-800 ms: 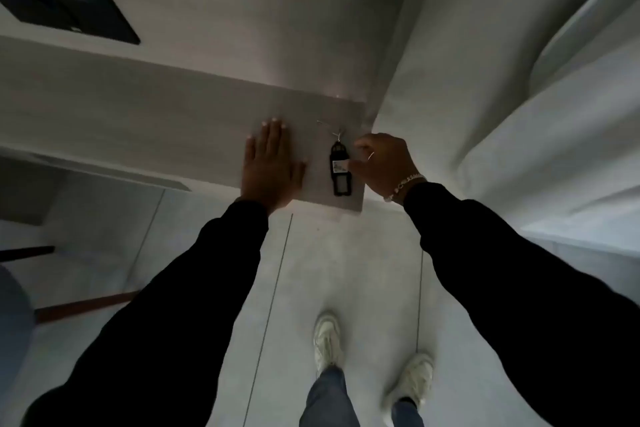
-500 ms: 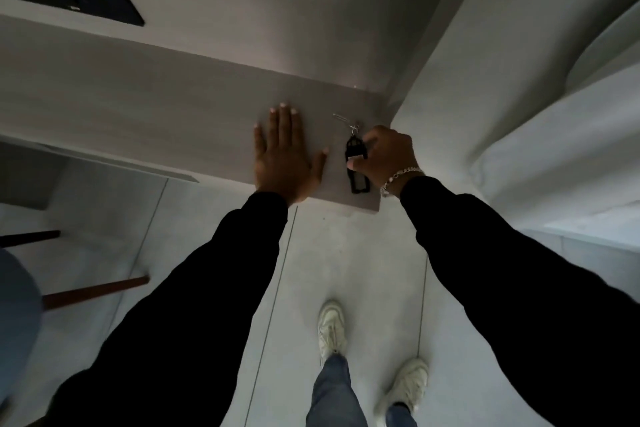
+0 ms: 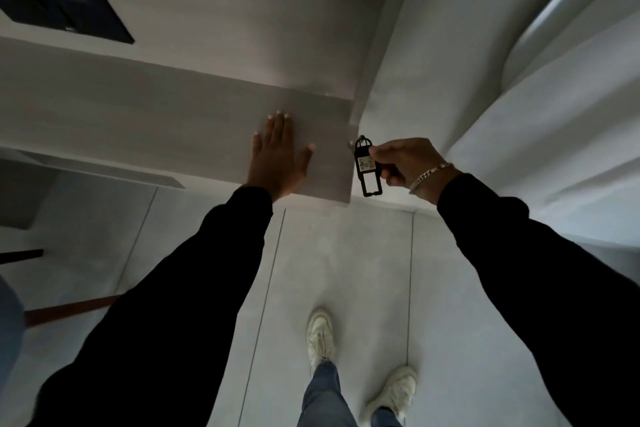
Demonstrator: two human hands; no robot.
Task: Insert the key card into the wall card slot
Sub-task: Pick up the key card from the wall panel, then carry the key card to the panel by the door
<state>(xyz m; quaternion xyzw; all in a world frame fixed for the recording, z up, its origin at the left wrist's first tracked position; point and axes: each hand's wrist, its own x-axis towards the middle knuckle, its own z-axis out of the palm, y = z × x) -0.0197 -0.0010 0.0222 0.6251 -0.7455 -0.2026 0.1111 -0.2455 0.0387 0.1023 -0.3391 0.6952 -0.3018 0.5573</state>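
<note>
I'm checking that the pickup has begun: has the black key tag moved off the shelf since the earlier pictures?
Yes. The key tag, pinched in the right hand, now hangs just past the right end of the shelf, where earlier it lay on top.

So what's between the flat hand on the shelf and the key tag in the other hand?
In the head view, only bare shelf top lies between the left hand and the key tag.

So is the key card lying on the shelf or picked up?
Picked up. The right hand pinches the key card, which hangs just past the shelf's end.
</note>
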